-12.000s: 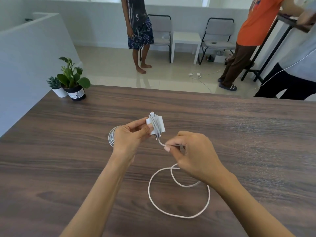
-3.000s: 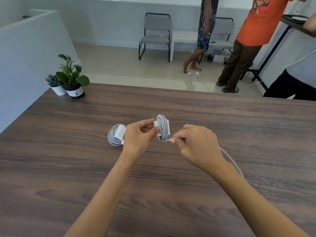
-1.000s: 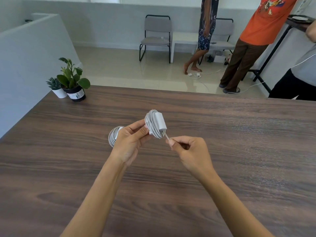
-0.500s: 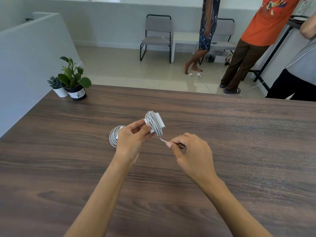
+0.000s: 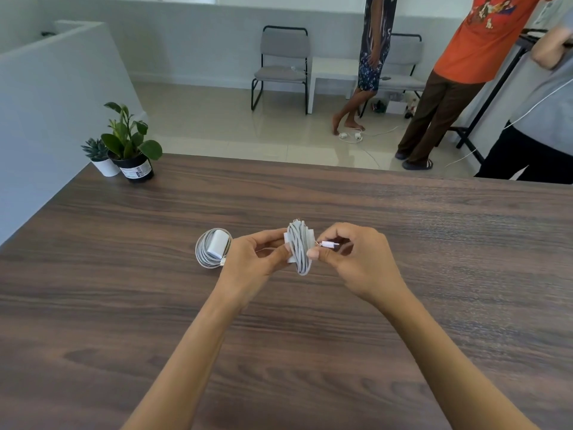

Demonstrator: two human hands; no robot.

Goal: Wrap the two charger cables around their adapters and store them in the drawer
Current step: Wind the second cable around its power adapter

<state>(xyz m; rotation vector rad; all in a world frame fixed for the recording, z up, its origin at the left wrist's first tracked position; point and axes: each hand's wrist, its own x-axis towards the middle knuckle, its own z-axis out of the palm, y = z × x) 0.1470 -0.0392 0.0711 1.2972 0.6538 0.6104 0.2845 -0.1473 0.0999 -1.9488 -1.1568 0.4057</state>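
Just right of the finished bundle (image 5: 214,248) on the table (image 5: 124,305), the left hand (image 5: 252,259) grips the second wrapped adapter (image 5: 299,246) upright, while the right hand (image 5: 353,259), touching its right side, pinches the connector (image 5: 328,244) pointing sideways at the coil.

An office-like room, plain and sparsely furnished. A large dark wood-grain table (image 5: 341,206) fills the foreground. At its far left corner stand a leafy plant in a black pot (image 5: 131,144) and, just beside it, a small succulent in a white pot (image 5: 99,156). A pale grey partition wall (image 5: 46,97) runs along the table's left side. Beyond the table's far edge lies a glossy tiled floor (image 5: 223,125), and against the grey back wall stand two grey padded chairs with black metal frames (image 5: 282,62) with a low white side table (image 5: 333,72) between them. Three people stand beyond the table's far right corner.
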